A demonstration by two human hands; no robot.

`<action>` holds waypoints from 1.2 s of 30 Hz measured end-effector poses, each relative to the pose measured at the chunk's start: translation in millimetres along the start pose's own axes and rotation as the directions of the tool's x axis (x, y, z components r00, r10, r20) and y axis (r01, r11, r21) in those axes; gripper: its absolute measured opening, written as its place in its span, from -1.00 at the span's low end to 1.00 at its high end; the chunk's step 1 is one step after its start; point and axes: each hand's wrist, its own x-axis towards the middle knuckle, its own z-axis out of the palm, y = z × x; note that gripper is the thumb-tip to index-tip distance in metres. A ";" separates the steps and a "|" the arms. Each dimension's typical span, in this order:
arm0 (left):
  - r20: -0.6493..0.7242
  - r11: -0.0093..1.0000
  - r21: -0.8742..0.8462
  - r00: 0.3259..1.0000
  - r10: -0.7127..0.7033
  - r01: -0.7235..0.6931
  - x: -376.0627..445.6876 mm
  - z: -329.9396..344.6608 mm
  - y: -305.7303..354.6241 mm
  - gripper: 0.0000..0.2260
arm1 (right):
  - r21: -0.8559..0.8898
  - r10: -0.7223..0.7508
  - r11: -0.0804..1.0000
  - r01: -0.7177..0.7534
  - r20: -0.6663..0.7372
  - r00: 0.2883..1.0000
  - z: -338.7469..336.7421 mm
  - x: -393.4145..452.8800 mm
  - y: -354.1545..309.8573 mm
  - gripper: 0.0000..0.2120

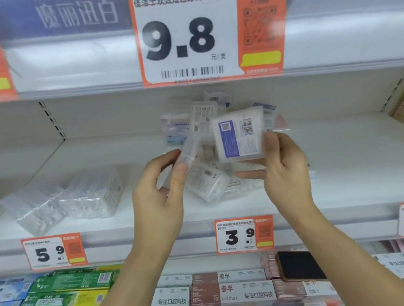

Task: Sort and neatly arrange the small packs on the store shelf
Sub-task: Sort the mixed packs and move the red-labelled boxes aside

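So the right hand [281, 167] grips a clear pack with a blue label [240, 135] upright above the shelf [345, 163], the left hand [161, 188] pinches a slimmer clear pack [188, 151] edge-on beside it, and the messy pile [206, 184] lies just behind both.

The white shelf [346, 176] carries a loose heap of small clear packs [206, 184] in the middle and two clear bags [65, 203] at left.
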 end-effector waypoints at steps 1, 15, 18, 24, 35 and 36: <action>0.011 1.000 0.011 1.000 0.017 -0.017 -3.5 5.4 4.5 -0.80 | 0.038 0.022 0.999 -0.021 -0.024 0.999 -6.0 1.3 -2.3 -0.70; 0.542 0.960 0.087 0.821 0.180 -0.267 -56.5 179.7 54.6 -0.79 | -0.632 -0.226 0.773 0.049 -0.202 0.953 -210.7 24.8 -11.4 -0.82; 0.650 0.944 0.111 0.741 0.168 -0.311 -71.5 224.6 54.4 -0.78 | -0.652 -0.189 0.756 -0.058 -0.302 0.934 -250.6 22.1 -12.4 -0.83; 0.812 0.875 0.139 0.559 0.168 -0.464 -74.3 292.4 53.0 -0.65 | -0.674 -0.126 0.724 -0.148 -0.341 0.932 -286.6 17.0 -7.5 -0.86; 0.704 0.779 0.336 0.691 0.166 -0.529 -44.0 223.3 52.8 -0.77 | -0.853 0.060 0.522 0.009 0.047 0.997 -257.0 18.2 2.8 -0.83; 0.698 0.748 0.382 0.700 0.151 -0.543 -37.2 210.0 47.6 -0.76 | -0.881 0.104 0.472 -0.013 0.041 0.994 -255.6 20.5 5.5 -0.81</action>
